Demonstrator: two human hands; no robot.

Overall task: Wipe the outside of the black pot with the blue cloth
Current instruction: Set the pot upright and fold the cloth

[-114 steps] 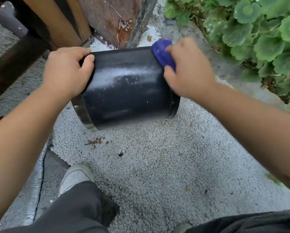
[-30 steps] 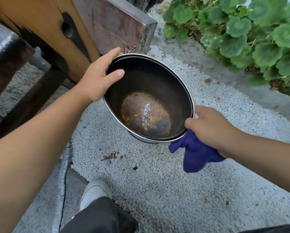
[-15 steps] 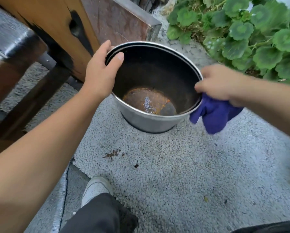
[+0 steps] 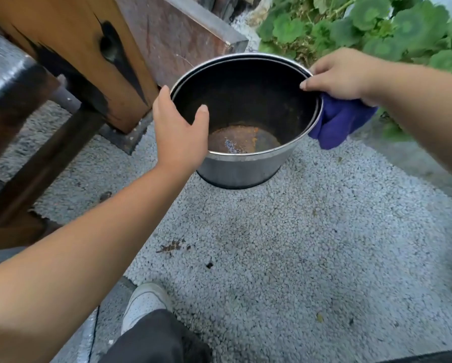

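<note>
The black pot (image 4: 241,169) is steadied at its rim by the left hand (image 4: 180,132), thumb hooked inside; the blue cloth (image 4: 340,121), bunched in the right hand (image 4: 342,74), is best pressed flat against the wall

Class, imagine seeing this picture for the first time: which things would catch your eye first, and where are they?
The black pot stands upright at the centre on pale gravel, with a rusty patch on its bottom. The left hand grips its near-left rim, and the right hand holds a blue cloth against the right side. Green leaves fill the top right corner.
</note>
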